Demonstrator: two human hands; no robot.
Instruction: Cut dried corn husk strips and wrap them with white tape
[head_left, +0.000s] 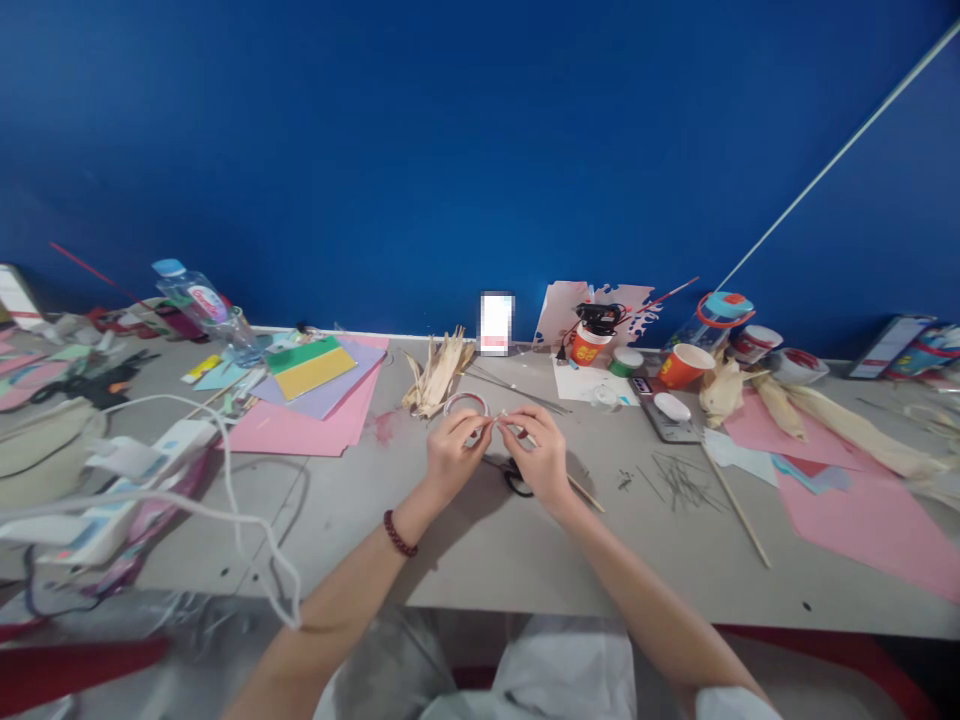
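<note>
Both hands meet above the middle of the grey table, fingertips nearly touching. My left hand [454, 450] is closed in a pinch, and so is my right hand [538, 452]; a small pale piece shows between their fingertips, too small to name. Just behind my left hand lies a round ring-shaped roll [465, 402]. Black-handled scissors [517, 480] rest on the table, partly hidden under my right hand. A bundle of dry husks [439, 372] stands behind my left hand. To the right of my right hand lies a thin wooden stick [586, 494].
Pink paper [300, 428] and coloured sheets lie left, beside a power strip [112, 510] with looping white cables. Rightward are cut wires [682, 482], an orange cup [686, 366], a dark phone [664, 410] and a long stick [739, 508]. A blue wall [450, 160] rises behind.
</note>
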